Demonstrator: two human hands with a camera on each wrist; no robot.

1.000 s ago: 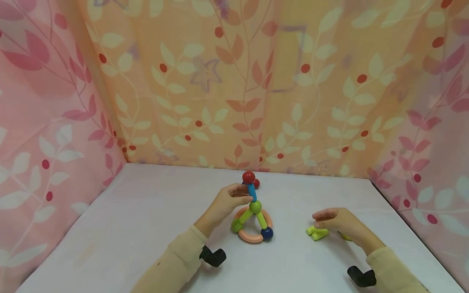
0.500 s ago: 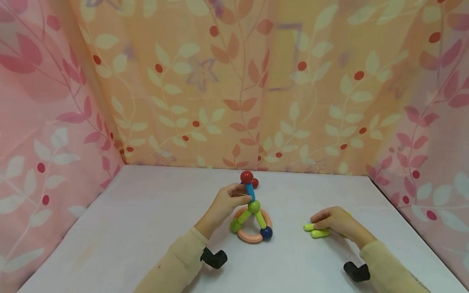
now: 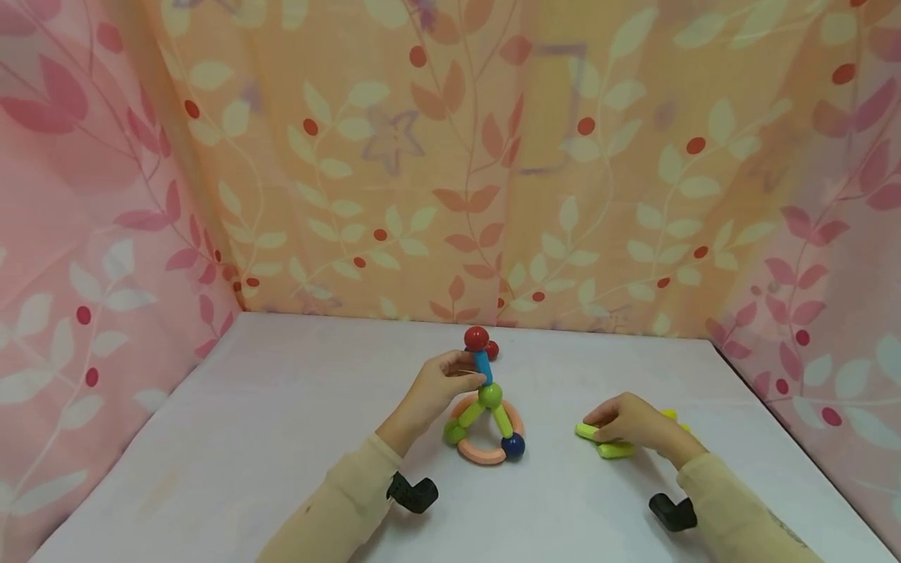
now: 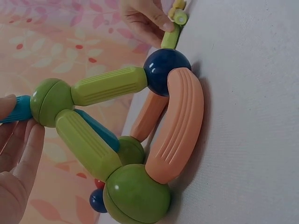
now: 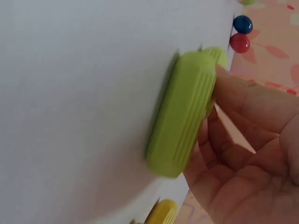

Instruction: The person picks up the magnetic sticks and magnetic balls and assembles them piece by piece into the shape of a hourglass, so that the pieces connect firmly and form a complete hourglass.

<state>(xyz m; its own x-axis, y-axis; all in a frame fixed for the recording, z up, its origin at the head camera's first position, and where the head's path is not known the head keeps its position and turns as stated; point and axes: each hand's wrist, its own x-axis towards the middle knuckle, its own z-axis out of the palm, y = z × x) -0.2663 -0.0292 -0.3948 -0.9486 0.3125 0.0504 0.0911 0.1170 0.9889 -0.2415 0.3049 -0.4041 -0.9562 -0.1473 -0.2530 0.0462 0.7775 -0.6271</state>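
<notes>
On the white table, left fingers pinch the blue rod while right fingers curl around a green rod

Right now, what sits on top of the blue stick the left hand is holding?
A red ball caps the blue stick, which the left hand pinches. Behind it a second red ball peeks out; what that one rests on is hidden.

Lime-green rod, peach ring, white table.

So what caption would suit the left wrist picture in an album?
Left hand steadies a blue ribbed plastic rod atop a green ball above a peach curved-piece ring.
</notes>
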